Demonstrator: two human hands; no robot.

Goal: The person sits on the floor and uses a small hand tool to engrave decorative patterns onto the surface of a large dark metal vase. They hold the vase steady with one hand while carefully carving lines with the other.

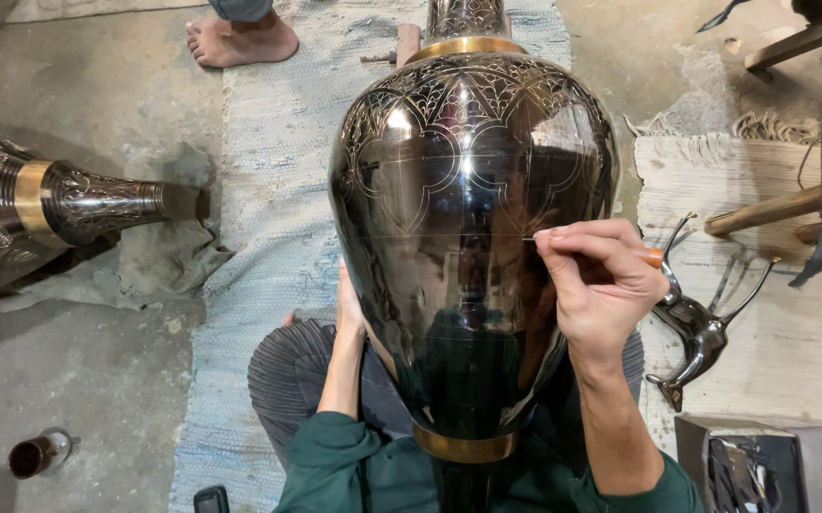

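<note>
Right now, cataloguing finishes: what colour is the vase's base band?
Brass-gold band, on the dark vase; head view.

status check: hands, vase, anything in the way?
Right hand pinches a thin tool, tip on the dark vase. Left hand braces the vase's left side. Metal deer figure lies beside the right hand, not touching.
</note>
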